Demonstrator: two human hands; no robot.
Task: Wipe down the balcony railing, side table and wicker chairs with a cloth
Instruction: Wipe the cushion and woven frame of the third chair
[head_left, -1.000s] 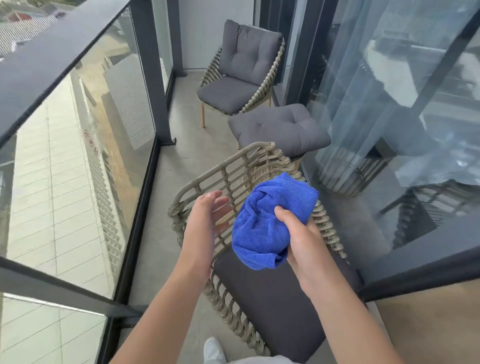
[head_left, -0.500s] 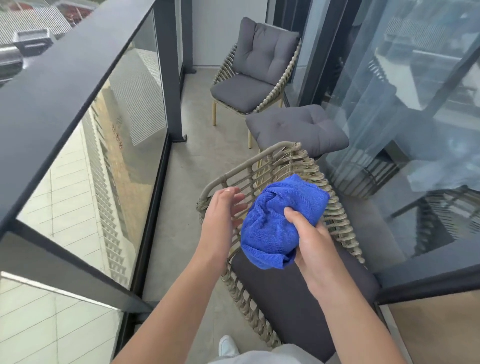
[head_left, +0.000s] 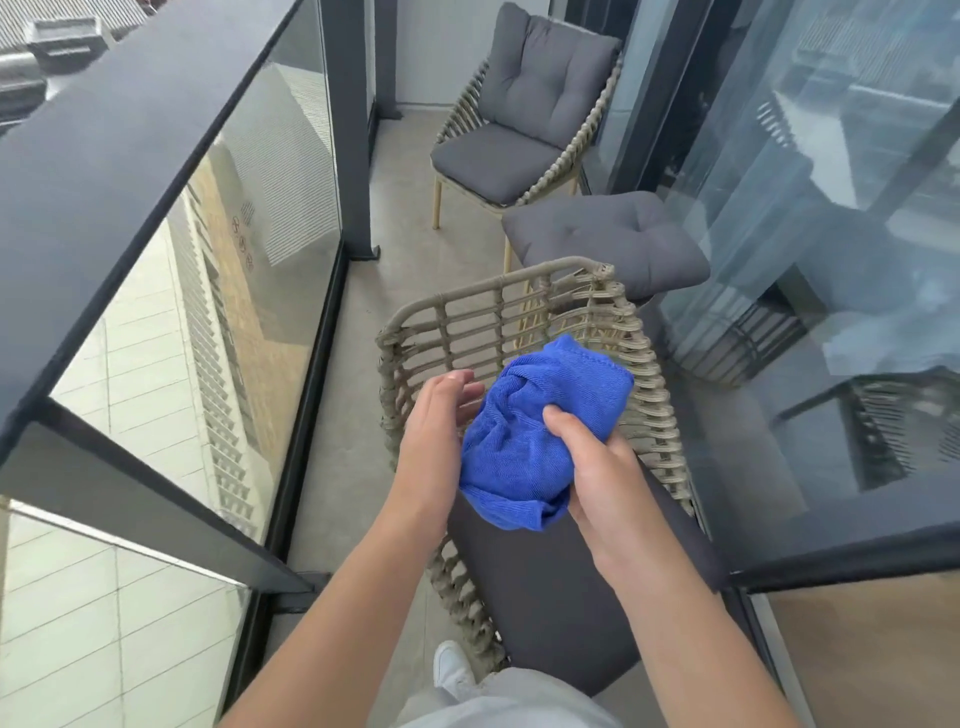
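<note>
left hand (head_left: 434, 441) closer, bunched terry cloth (head_left: 535, 431)

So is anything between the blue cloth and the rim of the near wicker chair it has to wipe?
Nothing visible is. The right hand grips the bunched blue cloth just above the near wicker chair; its rim lies bare. The left hand is open beside the cloth, not in the path.
</note>
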